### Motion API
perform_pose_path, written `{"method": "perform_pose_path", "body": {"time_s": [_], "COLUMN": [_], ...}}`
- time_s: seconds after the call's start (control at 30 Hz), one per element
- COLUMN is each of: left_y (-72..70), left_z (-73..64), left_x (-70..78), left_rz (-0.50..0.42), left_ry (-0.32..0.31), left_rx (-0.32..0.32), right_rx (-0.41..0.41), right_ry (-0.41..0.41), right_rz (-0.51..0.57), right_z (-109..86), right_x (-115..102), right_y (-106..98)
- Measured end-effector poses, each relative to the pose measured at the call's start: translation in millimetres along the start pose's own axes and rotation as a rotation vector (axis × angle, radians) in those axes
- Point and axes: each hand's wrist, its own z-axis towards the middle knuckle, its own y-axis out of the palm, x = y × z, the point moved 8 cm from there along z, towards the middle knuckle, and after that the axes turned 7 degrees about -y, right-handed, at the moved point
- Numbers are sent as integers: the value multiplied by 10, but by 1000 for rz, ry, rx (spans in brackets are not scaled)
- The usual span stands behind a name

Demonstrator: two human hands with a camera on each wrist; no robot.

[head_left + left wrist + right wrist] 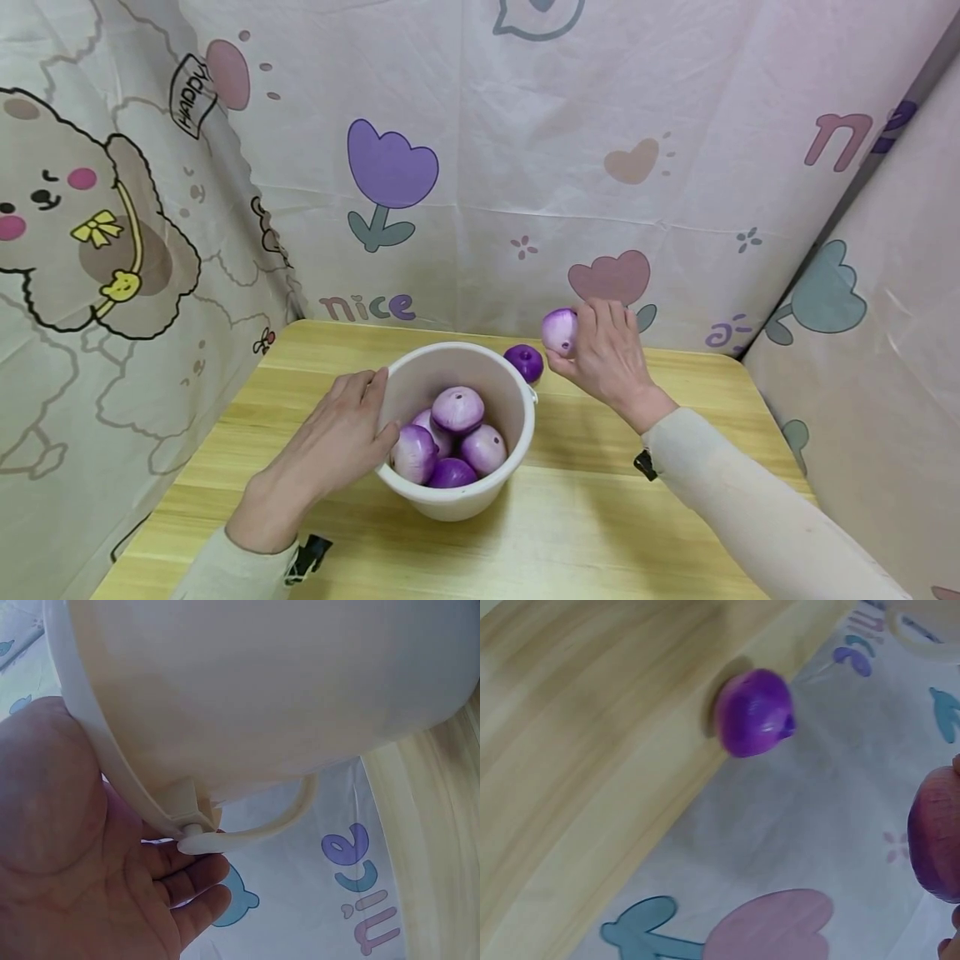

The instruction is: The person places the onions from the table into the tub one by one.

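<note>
A white bucket (pixel 450 500) holds several purple-and-white onions (pixel 458 409). My left hand (pixel 330 446) grips its left rim, thumb over the edge. In the left wrist view, the fingers (pixel 199 881) lie outside by the handle (pixel 255 834). Up to the right of the bucket, my right hand (pixel 607 354) holds a pale purple onion (pixel 559 332) above the table's back edge. That onion (pixel 937 836) is partly cut off in the right wrist view. A darker purple onion (pixel 523 363) rests on the table between the bucket and my right hand.
The wooden table (pixel 600 517) carries the bucket and the loose onion. Printed cloth (pixel 480 208) hangs behind its back edge, with more cloth at the left (pixel 225 275) and right (pixel 885 358).
</note>
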Motion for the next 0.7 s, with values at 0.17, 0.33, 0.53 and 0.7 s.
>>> {"method": "perform_pose_path", "body": {"time_s": [0.17, 0.33, 0.53, 0.7], "left_y": [-27, -49, -59, -61], "left_z": [4, 4, 2, 1], "left_x": [34, 66, 92, 92], "left_rz": [35, 71, 71, 65], "left_ry": [20, 45, 52, 51], "left_rx": [18, 30, 27, 26], "right_rx": [47, 102, 158, 167], "right_ry": [22, 43, -10, -52], "right_rz": [53, 181, 252, 285], "right_z": [132, 280, 442, 512], "right_x": [-105, -299, -650, -897], "right_y": [-135, -288, -454, -497]}}
